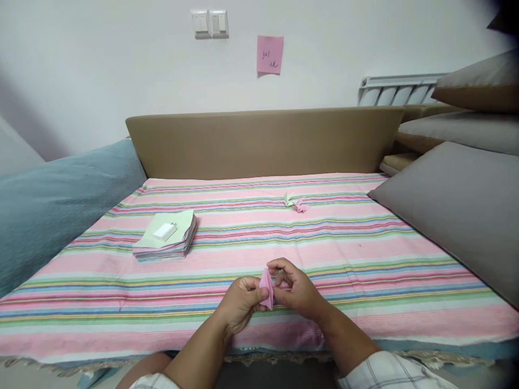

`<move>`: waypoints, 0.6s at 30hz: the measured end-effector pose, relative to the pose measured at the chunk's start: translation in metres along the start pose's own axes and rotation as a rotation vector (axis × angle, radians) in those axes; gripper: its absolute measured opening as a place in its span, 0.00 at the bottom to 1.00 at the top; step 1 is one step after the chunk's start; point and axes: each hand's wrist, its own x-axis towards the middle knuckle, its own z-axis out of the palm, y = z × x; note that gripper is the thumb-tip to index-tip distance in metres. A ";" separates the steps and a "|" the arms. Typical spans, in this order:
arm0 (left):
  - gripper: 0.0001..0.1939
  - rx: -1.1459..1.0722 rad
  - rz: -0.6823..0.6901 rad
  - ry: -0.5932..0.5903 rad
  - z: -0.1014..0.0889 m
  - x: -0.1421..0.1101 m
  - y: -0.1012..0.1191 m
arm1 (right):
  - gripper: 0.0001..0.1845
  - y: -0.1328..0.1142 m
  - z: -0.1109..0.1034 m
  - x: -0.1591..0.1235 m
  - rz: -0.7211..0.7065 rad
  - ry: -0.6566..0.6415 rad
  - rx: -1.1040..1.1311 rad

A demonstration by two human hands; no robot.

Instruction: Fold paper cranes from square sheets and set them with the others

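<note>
A small piece of folded pink paper (266, 287) is held up near the front edge of the striped cloth. My left hand (242, 303) is closed on its left side, thumb across the front. At its right side is my right hand (297, 288), thumb and bent fingers pinching the paper's edge; the exact contact is partly hidden. Farther back on the cloth lie a pale green folded paper crane (288, 200) and a pink folded paper crane (300, 206), side by side.
On the left of the striped cloth (243, 237) stands a stack of coloured paper sheets (182, 229), with a white plug-like block (165, 231) on top. Grey cushions (454, 200) line the right side. A brown backrest (263, 146) stands behind, and a blue-covered armrest (68, 200) is at left.
</note>
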 end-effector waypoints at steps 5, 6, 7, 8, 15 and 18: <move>0.17 0.037 -0.005 0.041 0.000 0.001 -0.001 | 0.24 -0.001 -0.003 0.001 -0.236 0.013 -0.256; 0.17 0.036 -0.003 0.042 0.000 0.001 -0.001 | 0.24 0.000 -0.004 0.001 -0.254 0.014 -0.294; 0.17 0.032 -0.001 0.041 0.000 0.001 -0.001 | 0.24 0.002 -0.004 0.001 -0.267 0.018 -0.326; 0.17 0.026 0.001 0.039 0.000 0.001 -0.001 | 0.24 0.003 -0.005 0.001 -0.280 0.024 -0.351; 0.18 -0.005 -0.007 0.021 -0.001 0.001 -0.003 | 0.22 0.001 -0.008 0.001 -0.328 0.023 -0.439; 0.18 0.006 -0.007 0.001 -0.002 0.001 -0.004 | 0.22 0.000 -0.009 0.002 -0.340 0.030 -0.434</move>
